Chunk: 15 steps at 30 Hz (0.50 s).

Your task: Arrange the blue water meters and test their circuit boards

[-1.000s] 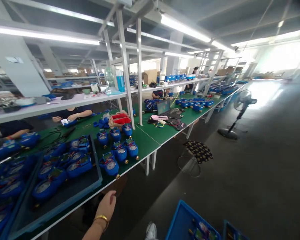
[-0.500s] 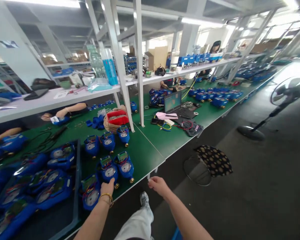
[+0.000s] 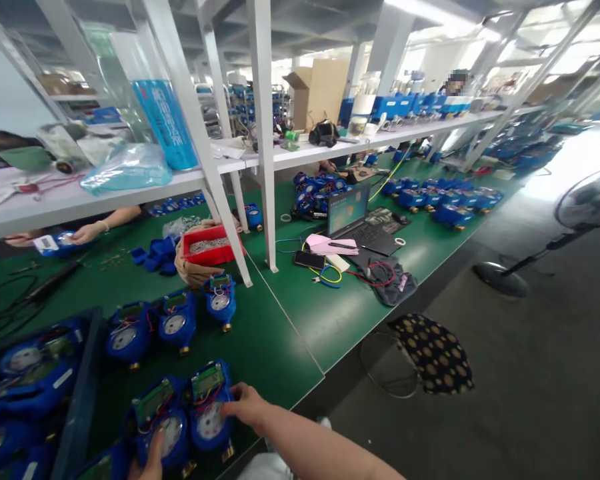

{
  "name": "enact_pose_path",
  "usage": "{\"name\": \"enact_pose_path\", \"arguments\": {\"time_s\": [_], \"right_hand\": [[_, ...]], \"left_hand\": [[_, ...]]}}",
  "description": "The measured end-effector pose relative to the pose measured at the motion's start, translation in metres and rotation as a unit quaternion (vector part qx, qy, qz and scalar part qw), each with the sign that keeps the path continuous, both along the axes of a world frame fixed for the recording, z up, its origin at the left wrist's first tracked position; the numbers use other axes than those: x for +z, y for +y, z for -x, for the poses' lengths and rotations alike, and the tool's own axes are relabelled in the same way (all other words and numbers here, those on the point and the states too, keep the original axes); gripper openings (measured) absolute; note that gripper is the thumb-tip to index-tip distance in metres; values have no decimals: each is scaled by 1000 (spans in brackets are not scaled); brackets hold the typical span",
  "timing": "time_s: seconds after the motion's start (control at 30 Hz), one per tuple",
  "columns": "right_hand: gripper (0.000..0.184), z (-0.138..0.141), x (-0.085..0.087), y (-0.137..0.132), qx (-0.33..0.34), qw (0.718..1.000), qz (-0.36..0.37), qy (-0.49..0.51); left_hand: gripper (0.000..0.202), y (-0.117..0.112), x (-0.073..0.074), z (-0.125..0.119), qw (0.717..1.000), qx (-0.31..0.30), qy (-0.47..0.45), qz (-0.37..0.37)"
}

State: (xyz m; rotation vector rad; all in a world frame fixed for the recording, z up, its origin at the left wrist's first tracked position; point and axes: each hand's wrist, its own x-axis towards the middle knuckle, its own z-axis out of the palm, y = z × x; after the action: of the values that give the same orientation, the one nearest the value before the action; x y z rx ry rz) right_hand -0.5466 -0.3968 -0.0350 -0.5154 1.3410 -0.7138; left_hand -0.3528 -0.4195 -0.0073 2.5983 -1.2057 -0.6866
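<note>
Blue meters: two lie side by side at the near edge of the green surface (image 3: 280,333), dials up, with small green boards and red wires on top. We call them the left meter (image 3: 163,427) and the right meter (image 3: 209,413).
Right hand: our right hand (image 3: 247,405) lies at the right meter's right side. Its fingers are half curled with the tips touching the rim; they do not wrap round it, so the hand is loosely open.
Left hand: our left hand (image 3: 150,465) shows only in part at the bottom edge, against the near side of the left meter. How far open it is we cannot tell.
Row behind: three more meters (image 3: 177,323) stand in a line farther in, apart from the two we touch.
Tray: a dark tray (image 3: 83,380) just left of our two meters holds further meters.
Red box: a red box (image 3: 207,247) of small metal parts sits beside a white post (image 3: 230,220).
Next surface: an open laptop (image 3: 350,210) has a phone (image 3: 307,260) and cables near it.
Co-worker: across from us, another person's hand (image 3: 87,232) lies on the surface under the shelf (image 3: 130,190).
Floor: a stool (image 3: 430,353) with a dotted cushion stands just beside the surface's edge, and a fan (image 3: 587,200) stands well apart to the right.
</note>
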Motion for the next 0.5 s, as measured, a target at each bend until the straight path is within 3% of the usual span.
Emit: {"name": "enact_pose_path", "arguments": {"time_s": [0.13,0.23,0.37,0.5], "right_hand": [[24,14,-4,4,-37,999,-4,-28],[17,59,-8,11,-49,998,4,-44],[30,157,-2,17,-65,996,20,-54],[44,273,13,25,-65,997,21,-36]], "left_hand": [[54,26,7,8,996,45,78,-18],[58,38,6,39,988,57,145,-14],[56,38,-2,121,970,32,243,4],[50,37,-9,235,947,-10,321,23]]}}
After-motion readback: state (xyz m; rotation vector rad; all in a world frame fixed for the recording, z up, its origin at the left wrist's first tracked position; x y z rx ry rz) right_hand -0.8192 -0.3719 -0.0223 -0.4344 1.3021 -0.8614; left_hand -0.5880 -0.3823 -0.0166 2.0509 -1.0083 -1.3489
